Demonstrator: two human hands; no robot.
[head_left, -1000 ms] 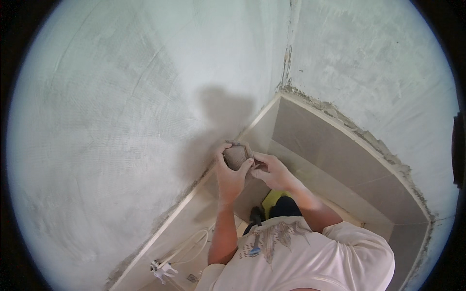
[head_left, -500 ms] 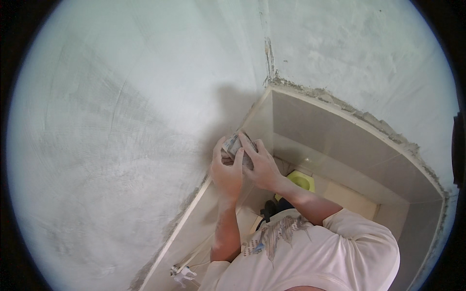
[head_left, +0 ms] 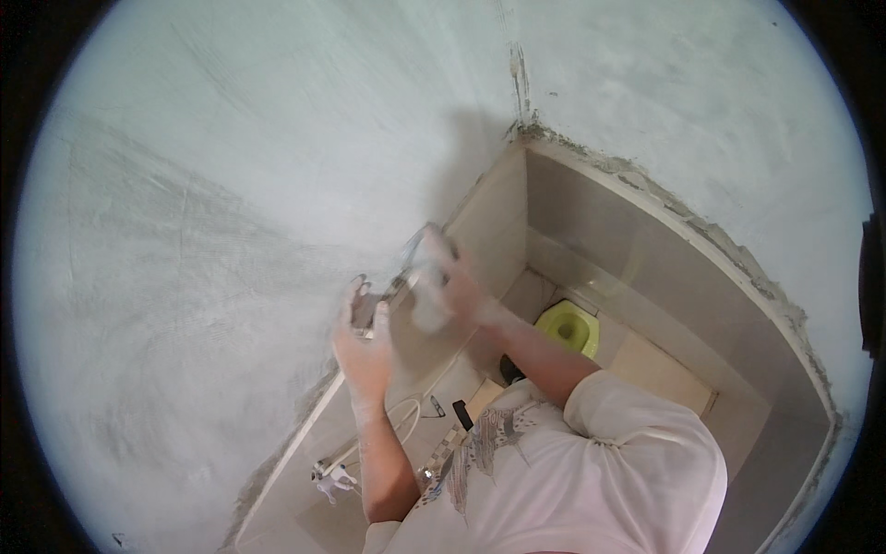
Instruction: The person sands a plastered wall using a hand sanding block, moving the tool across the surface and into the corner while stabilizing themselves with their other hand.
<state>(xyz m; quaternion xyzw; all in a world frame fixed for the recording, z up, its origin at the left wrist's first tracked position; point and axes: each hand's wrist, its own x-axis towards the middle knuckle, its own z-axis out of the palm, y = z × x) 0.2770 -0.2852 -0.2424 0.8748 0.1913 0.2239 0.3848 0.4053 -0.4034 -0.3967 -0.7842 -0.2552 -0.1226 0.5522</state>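
My left hand [head_left: 363, 355] is at the top edge of the tiles, thumb and fingers bent round a small dark flat-sided block [head_left: 367, 312]. Motion smears my right hand [head_left: 454, 282], which is further along the same edge, close to the wall corner. A thin pale sheet-like piece [head_left: 413, 247] shows at its fingertips, too blurred to make out its kind or how it is held. Both hands and forearms look dusted with white powder. Beside them rises the grey-white plastered wall [head_left: 231, 212].
Rough broken mortar [head_left: 646, 175] runs along the tile top on the right-hand wall. Far below on the floor is a yellow-green squat toilet [head_left: 568, 330]. A white shower head [head_left: 334, 480] with a hose hangs at the lower left.
My hands were together round one grey, paper-like bundle against the wall; now they are apart. The left has moved left and down with the dark block; the right is slightly higher and left.
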